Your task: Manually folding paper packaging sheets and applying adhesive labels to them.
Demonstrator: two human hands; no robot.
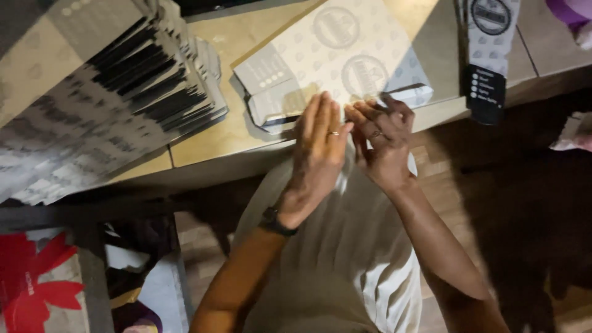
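A flat, pale printed carton blank (336, 55) lies on the wooden table (216, 132) near its front edge. My left hand (317, 151), with a ring and a dark wristwatch, is raised with straight fingers just below the carton's near edge. My right hand (382, 142), also ringed, is beside it with curled fingers at the carton's lower right corner flap. The two hands nearly touch each other. Whether either one grips the carton is unclear.
A large fanned stack of flat carton blanks (105, 92) fills the table's left side. Another dark-tipped flat carton (490, 55) lies at the right. A red and white bag (37, 283) sits on the floor at lower left. Purple cloth (570, 12) shows top right.
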